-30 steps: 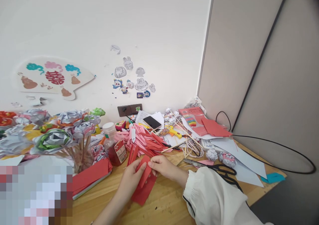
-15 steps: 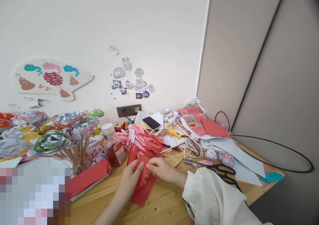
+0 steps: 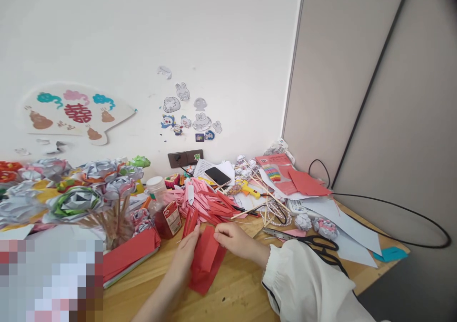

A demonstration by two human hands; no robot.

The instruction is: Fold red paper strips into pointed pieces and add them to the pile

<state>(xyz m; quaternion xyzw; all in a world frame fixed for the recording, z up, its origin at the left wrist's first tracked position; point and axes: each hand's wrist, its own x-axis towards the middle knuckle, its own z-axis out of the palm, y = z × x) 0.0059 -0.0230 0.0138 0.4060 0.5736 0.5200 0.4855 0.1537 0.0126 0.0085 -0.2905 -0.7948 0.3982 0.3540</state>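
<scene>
A piece of red paper (image 3: pixel 207 250) is held upright between my two hands, its face toward me. At its left edge, my left hand (image 3: pixel 186 251) is closed along the paper, with the thumb on the near side. The upper right corner is pinched by the thumb and fingers of my right hand (image 3: pixel 232 239). Under and in front of it, another red sheet (image 3: pixel 202 285) lies on the wooden table (image 3: pixel 239 296). Just beyond my hands lies a heap of folded red and pink paper strips (image 3: pixel 210 205).
Black-handled scissors (image 3: pixel 317 241) lie beside my right sleeve. Left of my hands stand a jar (image 3: pixel 156 208), a stack of red paper (image 3: pixel 130 255) and paper flowers (image 3: pixel 80 200). Farther back are a phone (image 3: pixel 217 175), a yellow glue gun (image 3: pixel 251 189) and bead strings (image 3: pixel 276 212).
The red paper was curled over at its top between my fingers; now it is opened out flatter. My left fingers have shifted from its middle to its left edge.
</scene>
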